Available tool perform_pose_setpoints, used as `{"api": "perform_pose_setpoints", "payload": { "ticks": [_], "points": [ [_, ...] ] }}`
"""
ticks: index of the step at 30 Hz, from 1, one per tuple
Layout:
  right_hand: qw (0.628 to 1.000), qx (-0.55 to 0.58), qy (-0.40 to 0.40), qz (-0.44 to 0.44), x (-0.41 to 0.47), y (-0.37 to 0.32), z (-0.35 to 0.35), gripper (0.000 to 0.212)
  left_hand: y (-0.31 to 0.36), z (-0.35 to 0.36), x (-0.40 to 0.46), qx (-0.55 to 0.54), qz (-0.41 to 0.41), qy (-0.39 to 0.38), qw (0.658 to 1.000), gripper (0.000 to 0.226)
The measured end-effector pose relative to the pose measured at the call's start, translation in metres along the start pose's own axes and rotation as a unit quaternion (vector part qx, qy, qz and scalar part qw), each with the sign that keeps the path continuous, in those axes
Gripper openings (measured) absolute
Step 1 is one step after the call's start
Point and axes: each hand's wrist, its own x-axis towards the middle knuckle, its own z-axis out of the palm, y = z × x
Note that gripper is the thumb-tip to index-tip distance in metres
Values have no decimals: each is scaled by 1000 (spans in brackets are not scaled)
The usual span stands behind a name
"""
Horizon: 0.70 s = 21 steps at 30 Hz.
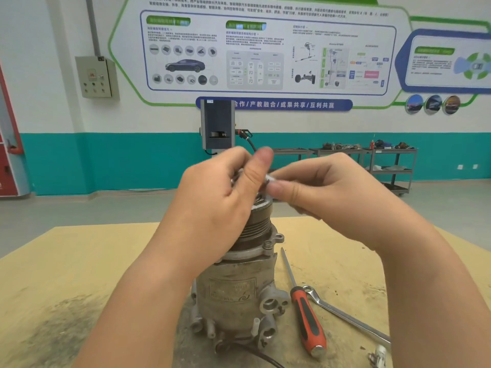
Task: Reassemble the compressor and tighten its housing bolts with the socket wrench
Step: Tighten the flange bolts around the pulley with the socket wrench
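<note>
Your left hand [223, 192] and right hand [318, 187] pinch small metal part directly above upright compressor [239, 282]; lower it straight down.

Teal-banded wall [106, 160], grey shelving carts [393, 166]

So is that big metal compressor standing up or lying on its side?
Standing upright: the compressor rests on its ported end on the table, pulley on top.
</note>
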Motion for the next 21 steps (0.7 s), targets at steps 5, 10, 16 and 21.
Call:
{"api": "perform_pose_setpoints", "payload": {
  "ticks": [5,10,16,21],
  "points": [
    [991,-94,-75,56,-6,6,-16,28,1,-1,-3,53,-41,51,996,56],
    [932,356,-8,63,-13,17,-29,19,4,-6,-11,-94,-103,70,988,53],
    [805,586,13,94,11,10,17,18,-6,-4,-27,-162,-147,94,971,61],
    [810,528,176,185,20,31,26,28,-62,-19,-41,-98,-210,6,973,103]
  ]
}}
